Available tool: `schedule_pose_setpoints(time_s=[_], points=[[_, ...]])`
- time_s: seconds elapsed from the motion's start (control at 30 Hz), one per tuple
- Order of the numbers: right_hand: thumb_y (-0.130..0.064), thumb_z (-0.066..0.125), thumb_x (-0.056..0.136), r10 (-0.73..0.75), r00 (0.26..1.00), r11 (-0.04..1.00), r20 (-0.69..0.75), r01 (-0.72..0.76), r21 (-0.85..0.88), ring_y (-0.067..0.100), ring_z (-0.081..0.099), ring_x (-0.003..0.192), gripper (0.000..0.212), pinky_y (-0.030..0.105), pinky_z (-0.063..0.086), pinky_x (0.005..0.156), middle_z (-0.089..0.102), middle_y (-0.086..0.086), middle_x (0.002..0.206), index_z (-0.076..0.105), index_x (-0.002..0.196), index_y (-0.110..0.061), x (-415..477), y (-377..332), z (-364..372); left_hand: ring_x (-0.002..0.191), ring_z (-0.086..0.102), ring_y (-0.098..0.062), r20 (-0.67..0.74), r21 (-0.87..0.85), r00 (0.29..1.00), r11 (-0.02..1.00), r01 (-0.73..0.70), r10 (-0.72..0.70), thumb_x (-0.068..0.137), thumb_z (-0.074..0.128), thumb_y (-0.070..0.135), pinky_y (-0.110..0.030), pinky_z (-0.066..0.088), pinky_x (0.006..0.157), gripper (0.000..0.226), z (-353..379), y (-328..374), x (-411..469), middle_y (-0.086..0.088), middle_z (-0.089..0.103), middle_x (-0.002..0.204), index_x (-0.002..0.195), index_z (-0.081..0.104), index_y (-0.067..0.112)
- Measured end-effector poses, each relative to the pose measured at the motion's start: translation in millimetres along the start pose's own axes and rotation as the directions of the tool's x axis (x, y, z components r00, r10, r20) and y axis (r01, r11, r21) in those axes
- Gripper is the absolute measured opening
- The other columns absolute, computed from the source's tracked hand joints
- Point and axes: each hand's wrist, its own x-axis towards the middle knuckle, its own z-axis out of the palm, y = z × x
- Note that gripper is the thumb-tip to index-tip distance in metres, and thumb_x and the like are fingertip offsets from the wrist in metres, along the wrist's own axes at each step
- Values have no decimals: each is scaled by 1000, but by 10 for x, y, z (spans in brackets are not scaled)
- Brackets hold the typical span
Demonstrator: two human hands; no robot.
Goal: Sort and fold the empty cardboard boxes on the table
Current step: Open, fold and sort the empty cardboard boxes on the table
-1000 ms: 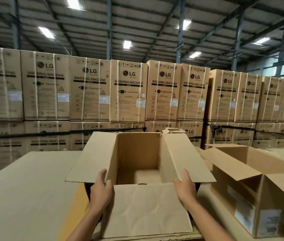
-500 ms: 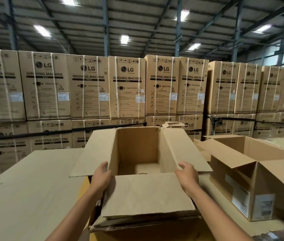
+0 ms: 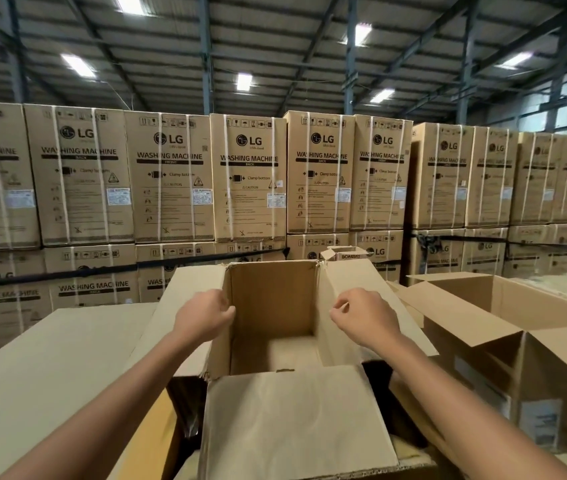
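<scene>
An open brown cardboard box (image 3: 271,306) stands in front of me with all its flaps spread, the near flap (image 3: 296,420) hanging toward me. My left hand (image 3: 202,317) grips the upper edge of the box's left wall where the left flap (image 3: 174,306) folds out. On the opposite side my right hand (image 3: 365,318) grips the upper edge of the right wall at the right flap (image 3: 355,278). The box's inside looks empty.
A second open box (image 3: 504,327) with a white label stands to the right. A flat cardboard sheet (image 3: 50,368) covers the table on the left. A small box marked BOMBAY (image 3: 344,253) peeks behind. Stacked, strapped washing machine cartons (image 3: 247,178) wall off the back.
Both hands slid from the near corners beside the front flap farther back along the side walls. The box now sits higher and closer in view.
</scene>
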Motion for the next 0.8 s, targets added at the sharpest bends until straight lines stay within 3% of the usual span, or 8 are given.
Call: schedule_pose_setpoints(time_s=[0.17, 0.3, 0.37, 0.5, 0.57, 0.67, 0.77, 0.8], points=[[-33, 58, 80, -71, 997, 994, -9, 72, 78, 16, 67, 91, 16, 32, 56, 76, 72, -10, 92, 73, 86, -32, 772, -40, 147, 85, 65, -19, -73, -78, 997, 997, -29, 24, 94, 58, 31, -35, 59, 73, 22, 309, -115, 778, -5, 72, 95, 100, 69, 14], [-33, 60, 86, -97, 995, 993, -6, 97, 70, 16, 65, 98, 19, 34, 54, 83, 73, -8, 104, 75, 96, -31, 1519, 7, 508, 92, 63, -16, -155, -118, 988, 992, -33, 14, 96, 57, 29, -27, 54, 74, 25, 613, -302, 1450, -4, 70, 107, 114, 66, 14], [-31, 61, 90, -107, 994, 986, -35, 111, 124, 12, 62, 94, 17, 29, 51, 80, 71, -10, 102, 75, 100, -30, 1857, 44, 716, 93, 61, -13, -193, -145, 981, 989, -18, -11, 96, 58, 31, -23, 49, 73, 29, 769, -411, 1805, -2, 70, 111, 120, 64, 15], [-21, 61, 94, -126, 973, 959, -191, 169, 229, 7, 63, 86, 15, 13, 40, 65, 67, -13, 87, 76, 95, -25, 2420, 88, 1043, 80, 60, -10, -173, -156, 978, 983, 92, -119, 99, 52, 40, -29, 53, 71, 27, 1022, -582, 2488, 3, 66, 89, 105, 64, 17], [-21, 60, 93, -78, 964, 963, -254, 139, 232, 12, 64, 80, 15, 20, 43, 62, 70, -8, 83, 75, 92, -25, 2695, 123, 1178, 79, 62, -13, -81, -154, 982, 975, 160, -173, 101, 45, 45, -33, 55, 77, 35, 1148, -640, 2749, 2, 65, 86, 100, 63, 16], [-40, 49, 97, 105, 974, 983, -199, -71, 169, 22, 65, 88, 18, 31, 47, 72, 69, -4, 91, 65, 97, -32, 3033, 245, 1505, 78, 62, -12, 119, -187, 973, 958, 215, -196, 102, 45, 42, -36, 57, 81, 33, 1371, -602, 2958, 1, 64, 86, 96, 62, 14], [-44, 30, 102, 145, 982, 983, -123, -158, -97, 21, 63, 96, 37, 37, 43, 93, 72, -3, 102, 62, 104, -28, 3131, 438, 1902, 83, 59, -7, 106, -374, 990, 919, 128, -94, 100, 55, 30, -29, 55, 77, 12, 1566, -468, 2986, 7, 61, 92, 98, 62, 20], [-42, 31, 101, 173, 979, 978, -108, -184, -101, 21, 63, 98, 36, 37, 41, 96, 73, -3, 105, 64, 105, -29, 3164, 529, 1952, 83, 59, -4, 72, -408, 996, 909, 82, -57, 99, 57, 28, -24, 52, 73, 12, 1587, -422, 2974, 8, 60, 95, 105, 64, 21]])
